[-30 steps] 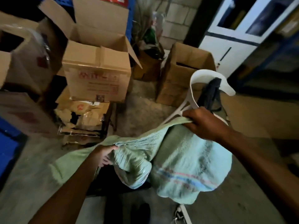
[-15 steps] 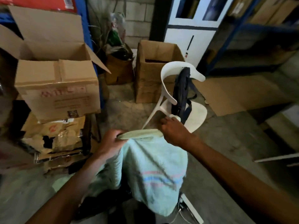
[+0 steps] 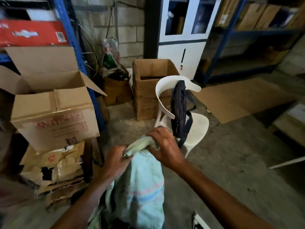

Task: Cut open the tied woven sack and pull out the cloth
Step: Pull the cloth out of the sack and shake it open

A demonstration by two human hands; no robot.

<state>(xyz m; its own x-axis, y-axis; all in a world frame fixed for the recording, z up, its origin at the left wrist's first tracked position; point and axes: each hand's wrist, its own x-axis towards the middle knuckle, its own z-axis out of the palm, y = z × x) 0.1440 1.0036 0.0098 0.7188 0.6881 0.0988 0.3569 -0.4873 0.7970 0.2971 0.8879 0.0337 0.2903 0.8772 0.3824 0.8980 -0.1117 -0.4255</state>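
Note:
A pale green woven sack (image 3: 140,192) with a pink and a blue stripe hangs in front of me, low in the middle of the view. Its top edge is bunched into a narrow roll. My left hand (image 3: 118,160) grips the left end of that roll. My right hand (image 3: 165,146) grips the right end, close beside the left. The bottom of the sack runs out of the frame. I see no cloth outside the sack and no cutting tool.
A white plastic chair (image 3: 196,126) with a dark bag (image 3: 179,109) hung on its back stands just beyond my right hand. Open cardboard boxes (image 3: 52,119) are stacked at the left by a blue rack (image 3: 77,52). Another box (image 3: 148,90) and flat cardboard (image 3: 239,100) lie behind.
My hands have come closer together and gathered the sack's top edge into a tight roll. The sack now hangs narrower and straighter. My view has tilted upward.

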